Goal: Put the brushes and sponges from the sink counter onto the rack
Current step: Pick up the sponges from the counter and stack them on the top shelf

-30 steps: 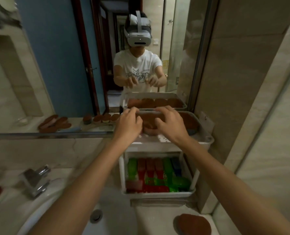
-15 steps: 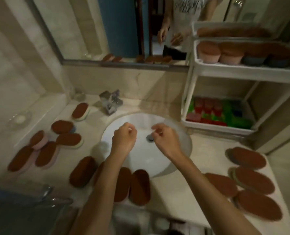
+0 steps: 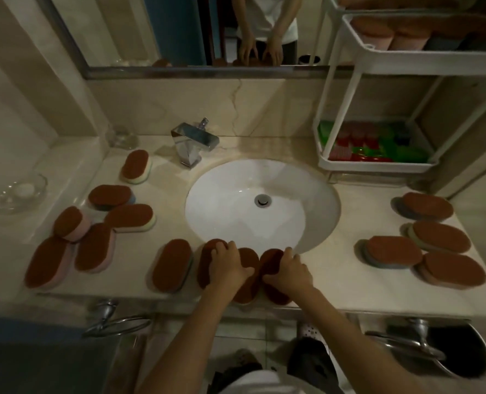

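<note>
Many brown-topped oval sponges lie on the marble counter around the sink (image 3: 315, 194). Three of them sit side by side at the front edge. My left hand (image 3: 227, 267) lies over the left sponge (image 3: 206, 265), its thumb reaching onto the middle sponge (image 3: 248, 285). My right hand (image 3: 289, 271) curls over the right sponge (image 3: 273, 261). All three sponges still rest on the counter. The white two-tier rack (image 3: 378, 167) stands at the back right. Its upper tray holds sponges (image 3: 375, 31), its lower tray coloured brushes (image 3: 372, 146).
Several more sponges lie at the left (image 3: 128, 217), one beside my left hand (image 3: 172, 265), and several at the right (image 3: 440, 236). A chrome faucet (image 3: 193, 140), a glass (image 3: 120, 136) and a soap dish (image 3: 19, 191) stand along the back and left. Towel rings hang below the counter.
A second ago both hands were up at the rack's top tray. They came down over the basin and now rest on the sponges at the counter's front edge.
</note>
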Demonstrator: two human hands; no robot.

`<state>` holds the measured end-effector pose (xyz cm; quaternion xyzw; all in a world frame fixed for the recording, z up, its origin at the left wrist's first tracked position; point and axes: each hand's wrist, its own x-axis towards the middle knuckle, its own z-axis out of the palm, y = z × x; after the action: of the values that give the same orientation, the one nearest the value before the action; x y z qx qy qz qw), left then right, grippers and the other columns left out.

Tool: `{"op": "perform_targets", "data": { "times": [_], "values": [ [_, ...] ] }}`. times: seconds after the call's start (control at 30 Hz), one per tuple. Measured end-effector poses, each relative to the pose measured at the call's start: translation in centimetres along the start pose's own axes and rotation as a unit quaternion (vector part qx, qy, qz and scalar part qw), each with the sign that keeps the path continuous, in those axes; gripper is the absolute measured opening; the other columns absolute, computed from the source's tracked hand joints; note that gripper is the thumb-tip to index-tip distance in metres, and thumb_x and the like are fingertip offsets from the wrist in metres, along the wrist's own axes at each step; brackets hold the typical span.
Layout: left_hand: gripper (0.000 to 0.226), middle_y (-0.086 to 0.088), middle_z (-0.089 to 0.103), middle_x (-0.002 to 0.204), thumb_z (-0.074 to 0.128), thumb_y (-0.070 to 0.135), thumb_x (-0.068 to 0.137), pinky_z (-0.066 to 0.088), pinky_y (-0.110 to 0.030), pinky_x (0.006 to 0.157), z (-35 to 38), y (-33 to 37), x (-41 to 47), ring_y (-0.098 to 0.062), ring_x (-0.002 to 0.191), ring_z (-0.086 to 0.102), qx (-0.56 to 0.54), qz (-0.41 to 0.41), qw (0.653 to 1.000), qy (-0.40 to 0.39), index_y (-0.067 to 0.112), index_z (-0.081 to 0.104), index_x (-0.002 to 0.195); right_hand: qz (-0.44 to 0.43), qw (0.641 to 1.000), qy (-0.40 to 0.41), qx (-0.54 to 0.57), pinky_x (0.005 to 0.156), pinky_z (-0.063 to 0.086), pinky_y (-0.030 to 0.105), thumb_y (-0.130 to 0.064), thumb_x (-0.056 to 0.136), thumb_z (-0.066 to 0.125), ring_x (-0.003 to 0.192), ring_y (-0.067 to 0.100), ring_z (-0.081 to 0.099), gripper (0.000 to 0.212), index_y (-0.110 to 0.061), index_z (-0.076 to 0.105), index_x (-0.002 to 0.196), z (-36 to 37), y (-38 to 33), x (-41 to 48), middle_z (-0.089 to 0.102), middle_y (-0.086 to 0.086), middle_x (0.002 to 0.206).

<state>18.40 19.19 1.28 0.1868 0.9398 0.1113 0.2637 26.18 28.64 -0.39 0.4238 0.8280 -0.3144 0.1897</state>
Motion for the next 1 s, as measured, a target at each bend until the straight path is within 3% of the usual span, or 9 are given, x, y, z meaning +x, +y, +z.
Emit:
{"op": "perform_targets", "data": {
  "times": [0.17, 0.4, 0.53, 0.67, 0.87, 1.0],
  "values": [
    [0.079, -0.015, 0.024, 0.15, 0.061, 0.043, 0.085, 0.034, -0.038, 0.108, 1.5, 1.0, -0.7, -0.031, 0.137, 0.027, 0.079, 0.019, 0.997, -0.015, 0.011, 0.021, 0.146, 0.0, 0.998, 0.054, -0.04, 0.104, 0.039, 0.045, -0.038, 0.088, 0.056, 0.127, 0.036, 0.04, 0.073, -0.021, 0.014, 0.145, 0.0, 0.5, -0.2, 0.033, 0.017, 0.141],
    [0.086, -0.02, 0.027, 0.148, 0.06, 0.042, 0.085, 0.026, -0.042, 0.113, 3.4, 2.2, -1.0, -0.035, 0.137, 0.028, 0.152, 0.035, 0.988, -0.024, 0.01, 0.011, 0.149, -0.017, 0.997, 0.014, -0.073, 0.107, 0.036, 0.046, -0.035, 0.087, 0.058, 0.13, 0.036, 0.035, 0.077, -0.031, 0.011, 0.148, -0.2, 2.5, 0.0, 0.03, 0.017, 0.143],
    [0.088, -0.017, 0.028, 0.147, 0.064, 0.04, 0.083, 0.032, -0.043, 0.111, 2.2, 4.0, -0.6, -0.034, 0.135, 0.032, 0.103, 0.04, 0.994, -0.014, 0.015, 0.011, 0.149, -0.018, 0.998, 0.058, -0.029, 0.105, 0.041, 0.044, -0.038, 0.089, 0.055, 0.125, 0.036, 0.04, 0.072, -0.03, 0.013, 0.147, -2.0, 3.1, 0.1, 0.033, 0.017, 0.14],
    [0.087, -0.014, 0.028, 0.143, 0.068, 0.03, 0.081, 0.036, -0.04, 0.106, -1.4, 8.1, 0.0, -0.031, 0.131, 0.033, 0.019, 0.09, 0.994, 0.052, 0.018, 0.013, 0.147, -0.067, 0.989, 0.133, -0.016, 0.104, 0.041, 0.045, -0.031, 0.085, 0.062, 0.124, 0.042, 0.041, 0.081, -0.029, 0.011, 0.148, -8.1, 3.0, 0.0, 0.031, 0.021, 0.142],
    [0.093, -0.009, 0.024, 0.148, 0.07, 0.02, 0.079, 0.037, -0.041, 0.109, -8.9, 18.0, 0.6, -0.03, 0.134, 0.03, -0.06, 0.223, 0.961, 0.151, 0.02, 0.01, 0.15, -0.153, 0.951, 0.267, -0.007, 0.098, 0.044, 0.044, -0.02, 0.081, 0.067, 0.117, 0.041, 0.047, 0.085, -0.028, 0.015, 0.147, -20.5, 3.8, 0.3, 0.04, 0.019, 0.133],
    [0.091, -0.008, 0.022, 0.149, 0.067, 0.017, 0.08, 0.034, -0.039, 0.108, -12.2, 22.0, 0.9, -0.032, 0.132, 0.035, -0.066, 0.28, 0.941, 0.179, 0.02, 0.01, 0.151, -0.184, 0.925, 0.333, 0.002, 0.094, 0.044, 0.042, -0.029, 0.081, 0.066, 0.111, 0.041, 0.05, 0.081, -0.028, 0.019, 0.147, -25.2, 4.0, 1.0, 0.046, 0.019, 0.125]
  ]
}}
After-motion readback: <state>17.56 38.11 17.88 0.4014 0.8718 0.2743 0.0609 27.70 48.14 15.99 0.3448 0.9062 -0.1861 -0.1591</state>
